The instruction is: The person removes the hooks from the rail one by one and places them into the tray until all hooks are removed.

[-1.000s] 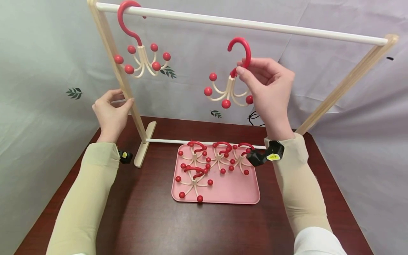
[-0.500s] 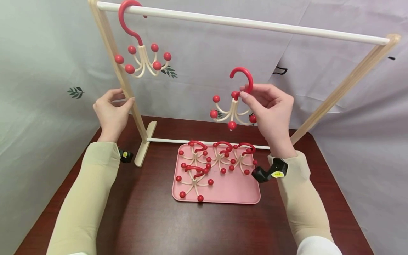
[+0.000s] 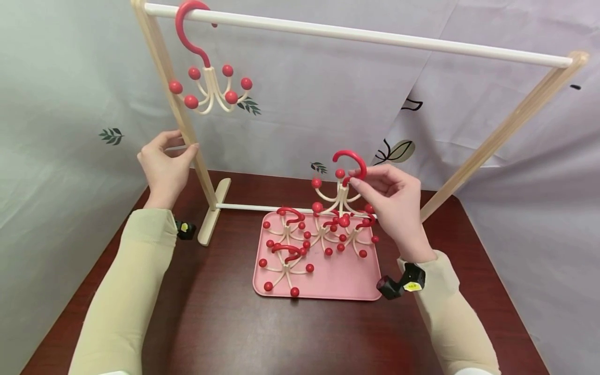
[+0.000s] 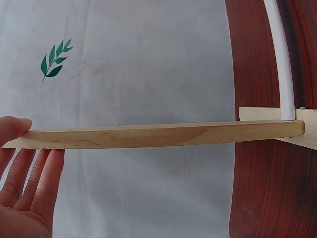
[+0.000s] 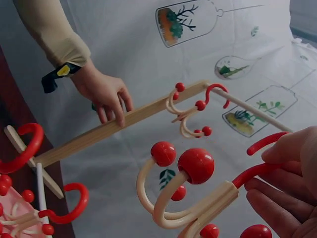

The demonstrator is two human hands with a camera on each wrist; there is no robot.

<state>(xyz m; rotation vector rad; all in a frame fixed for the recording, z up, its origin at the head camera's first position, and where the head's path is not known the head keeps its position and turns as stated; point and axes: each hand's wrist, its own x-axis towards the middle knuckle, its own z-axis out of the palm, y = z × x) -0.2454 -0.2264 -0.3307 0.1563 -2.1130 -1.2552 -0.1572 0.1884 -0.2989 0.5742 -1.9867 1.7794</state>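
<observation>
1. Red-hooked hanger point(image 3: 341, 190) with ball-tipped cream arms hangs from the right hand point(image 3: 396, 208) in the head view, its hook pinched by curled fingers point(image 3: 363, 183), low over the far edge of the pink tray point(image 3: 328, 284). The left hand point(image 3: 164, 166) grips the rack's slanted wooden post point(image 3: 175, 104), thumb in front. Another hanger point(image 3: 206, 78) hangs on the white top rail point(image 3: 375, 37); much of the rail is bare. More hangers point(image 3: 300, 239) lie on the tray, on the dark wood surface point(image 3: 225, 323).
2. Left wrist view: fingers point(image 4: 29, 173) lie nearly straight behind the post point(image 4: 158, 135), the thumb tip over its end.
3. Right wrist view: curled fingers point(image 5: 277, 198) hold the red hook point(image 5: 257, 171); cream arms point(image 5: 163, 198) spread clear of the tray hangers point(image 5: 64, 208) below.
</observation>
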